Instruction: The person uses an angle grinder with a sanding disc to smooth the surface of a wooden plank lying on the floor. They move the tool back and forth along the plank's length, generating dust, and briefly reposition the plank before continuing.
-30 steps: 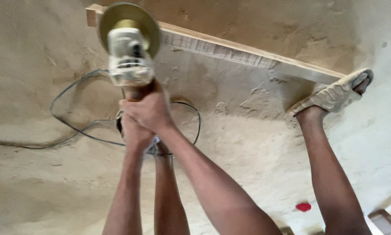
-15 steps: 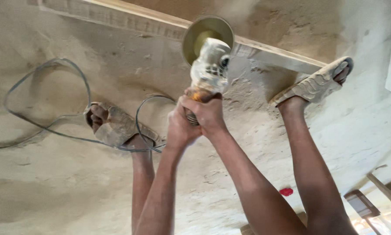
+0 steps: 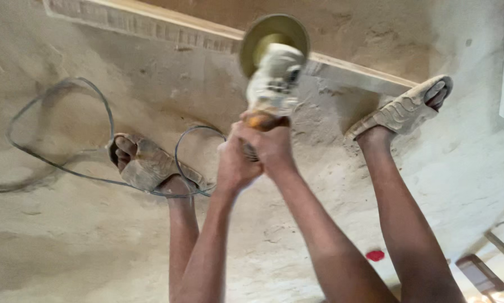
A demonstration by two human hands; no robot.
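Both my hands grip the handle of a dusty angle grinder (image 3: 274,78) with a round yellowish disc at its far end. My left hand (image 3: 235,163) wraps the handle from the left, and my right hand (image 3: 271,143) closes over it just above. The disc hangs over a long wooden plank (image 3: 151,25) that lies on the sawdust-covered ground. My two feet in dusty sandals stand apart, the left foot (image 3: 145,163) on the cable and the right foot (image 3: 403,109) beside the plank's right end.
A grey power cable (image 3: 55,132) loops over the sawdust floor at the left and passes under the left sandal. A small red object (image 3: 375,255) lies on the ground near the right leg. Wooden pieces (image 3: 482,269) sit at the lower right corner.
The grinder has travelled rightward along the plank, from its left end towards the right foot. The view has shifted, so the left foot and more cable show.
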